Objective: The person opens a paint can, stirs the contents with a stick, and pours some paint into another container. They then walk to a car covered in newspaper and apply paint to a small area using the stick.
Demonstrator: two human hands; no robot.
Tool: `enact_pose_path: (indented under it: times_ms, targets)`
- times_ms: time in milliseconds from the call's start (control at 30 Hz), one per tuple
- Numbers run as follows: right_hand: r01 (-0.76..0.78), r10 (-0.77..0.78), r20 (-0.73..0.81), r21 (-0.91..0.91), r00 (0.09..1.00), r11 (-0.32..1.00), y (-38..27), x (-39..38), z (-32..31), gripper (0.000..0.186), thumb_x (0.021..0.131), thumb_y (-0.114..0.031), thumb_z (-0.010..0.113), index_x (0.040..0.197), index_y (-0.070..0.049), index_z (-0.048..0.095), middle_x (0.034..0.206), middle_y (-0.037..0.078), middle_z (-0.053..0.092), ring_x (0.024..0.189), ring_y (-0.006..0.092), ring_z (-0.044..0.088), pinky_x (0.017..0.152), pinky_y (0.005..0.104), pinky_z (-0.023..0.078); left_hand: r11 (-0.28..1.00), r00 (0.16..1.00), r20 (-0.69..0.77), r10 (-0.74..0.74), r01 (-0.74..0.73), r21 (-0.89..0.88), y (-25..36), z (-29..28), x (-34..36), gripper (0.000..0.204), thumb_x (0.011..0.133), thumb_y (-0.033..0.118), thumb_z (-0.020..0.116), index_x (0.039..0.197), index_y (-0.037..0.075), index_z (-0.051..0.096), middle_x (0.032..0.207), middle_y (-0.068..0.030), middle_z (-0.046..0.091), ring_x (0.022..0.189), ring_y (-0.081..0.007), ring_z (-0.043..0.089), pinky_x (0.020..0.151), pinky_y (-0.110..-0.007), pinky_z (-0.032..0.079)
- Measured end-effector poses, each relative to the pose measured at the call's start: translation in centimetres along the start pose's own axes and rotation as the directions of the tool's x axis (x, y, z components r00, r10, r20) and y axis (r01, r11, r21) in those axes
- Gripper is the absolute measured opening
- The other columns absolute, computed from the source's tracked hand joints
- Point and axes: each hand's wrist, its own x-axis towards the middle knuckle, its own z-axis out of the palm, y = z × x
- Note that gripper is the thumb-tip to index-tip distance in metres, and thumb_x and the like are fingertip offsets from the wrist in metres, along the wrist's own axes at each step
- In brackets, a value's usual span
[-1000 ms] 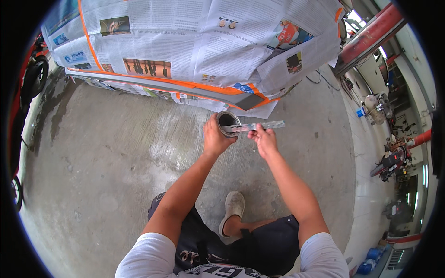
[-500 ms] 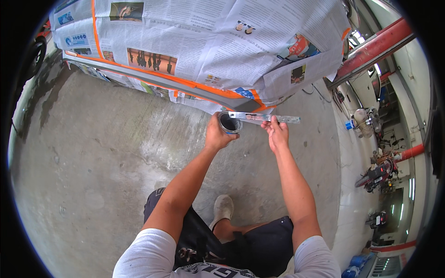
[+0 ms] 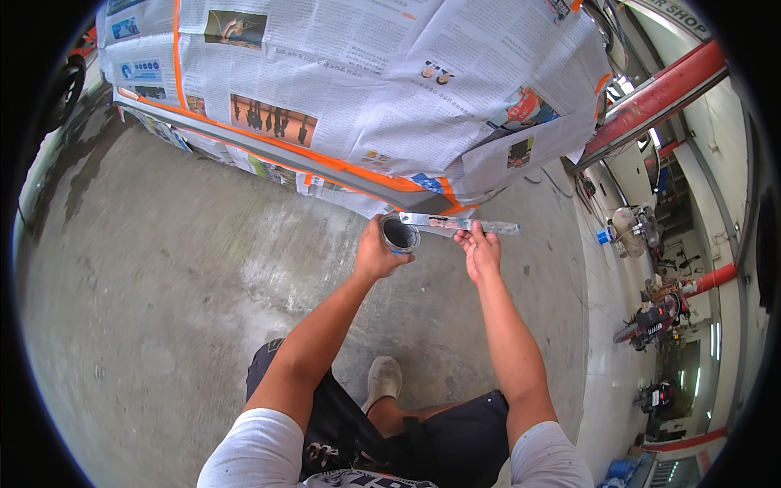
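My left hand (image 3: pixel 374 255) is wrapped round a small round can (image 3: pixel 417 237) with dark grey stuff inside, its open mouth facing up toward me. Between the fingertips of my right hand (image 3: pixel 482 255) is a flat, paint-smeared metal mixing stick (image 3: pixel 443 221), held about level. The stick's left end lies over the can's rim; I cannot tell whether it touches. Just beyond both hands is the grey strip (image 3: pixel 358 178) of a large masked body, probably a vehicle panel, edged with orange tape (image 3: pixel 277 150) and covered in newspaper (image 3: pixel 342 106).
A concrete floor (image 3: pixel 195 252) spreads below and to the left. At the right stand a slanted red post (image 3: pixel 659 98), a spray-gun-like device with a pale cup (image 3: pixel 626 221) and a red motorcycle (image 3: pixel 655 319). Loose newspaper hangs at the panel's lower right.
The view has shifted slightly, so the panel and both hands sit a little lower in the picture. Can and stick remain in the same hands, in nearly the same relation.
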Motion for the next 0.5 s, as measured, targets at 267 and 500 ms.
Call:
enact_pose_path:
  times_ms: [267, 500]
  targets:
    - [-0.013, 0.013, 0.007, 0.008, 1.0, 1.0, 0.1, 0.3, 0.1, 0.02, 0.112, -0.017, 0.061, 0.114, 0.001, 0.054, 0.101, 0.015, 0.069, 0.086, 0.0244, 0.07, 0.078, 0.042, 0.064, 0.999, 1.0, -0.002, -0.009, 0.009, 0.034, 0.0, -1.1, 0.3, 0.123, 0.054, 0.028, 0.106, 0.152, -0.006, 0.039, 0.141, -0.0248, 0.063, 0.134, -0.0404, 0.06, 0.114, -0.046, 0.05]
    - [-0.09, 0.101, 0.127, -0.095, 0.987, 0.991, 1.0, -0.9, 1.4, 0.019, 0.11, -0.021, 0.066, 0.107, -0.002, 0.062, 0.102, 0.009, 0.069, 0.084, 0.019, 0.068, 0.074, 0.0364, 0.06, 0.997, 0.996, 0.042, 0.08, -0.08, -0.007, -0.7, -2.6, 0.2, 0.123, 0.053, 0.03, 0.105, 0.152, -0.003, 0.04, 0.141, -0.0243, 0.064, 0.133, -0.0396, 0.062, 0.114, -0.045, 0.051]
